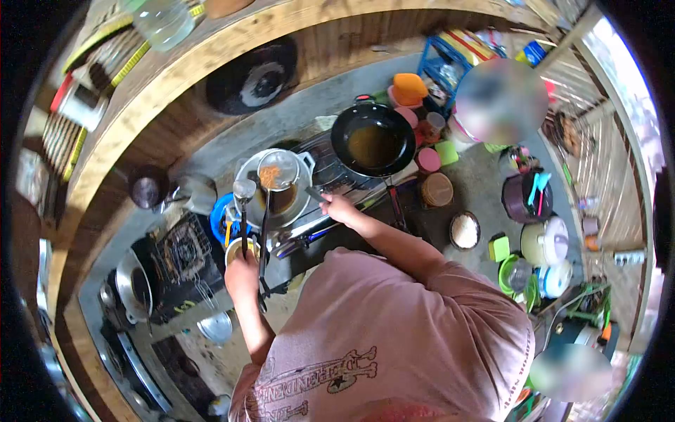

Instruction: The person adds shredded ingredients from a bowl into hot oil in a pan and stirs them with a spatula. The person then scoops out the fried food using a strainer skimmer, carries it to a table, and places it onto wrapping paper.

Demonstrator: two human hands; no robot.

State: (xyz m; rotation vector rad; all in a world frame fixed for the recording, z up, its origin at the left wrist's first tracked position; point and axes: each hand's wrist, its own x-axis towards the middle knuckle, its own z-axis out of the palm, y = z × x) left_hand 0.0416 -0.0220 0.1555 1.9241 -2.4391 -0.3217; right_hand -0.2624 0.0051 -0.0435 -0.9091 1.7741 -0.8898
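Observation:
My left hand [242, 276] is closed around the dark handle of a ladle [244, 188], whose small round bowl points up, away from me. A bowl with yellowish contents [254, 247] is partly hidden behind that hand. My right hand [340, 209] is closed on a dark, flat piece [316, 194] beside the pot; its kind is unclear. Over the metal pot [304, 184], which has brown liquid in it, lies a strainer [279, 169] holding orange-brown bits. Its long dark handle runs down past my left hand. A black wok [337, 144] with brownish oil sits on the stove [320, 156].
A blue basin [219, 216] stands left of the pot. Farther left are a grill-like burner [184, 250] and another wok [133, 285]. To the right are a lidded jar [436, 190], a bowl of white grains [465, 231] and a rice cooker [545, 241].

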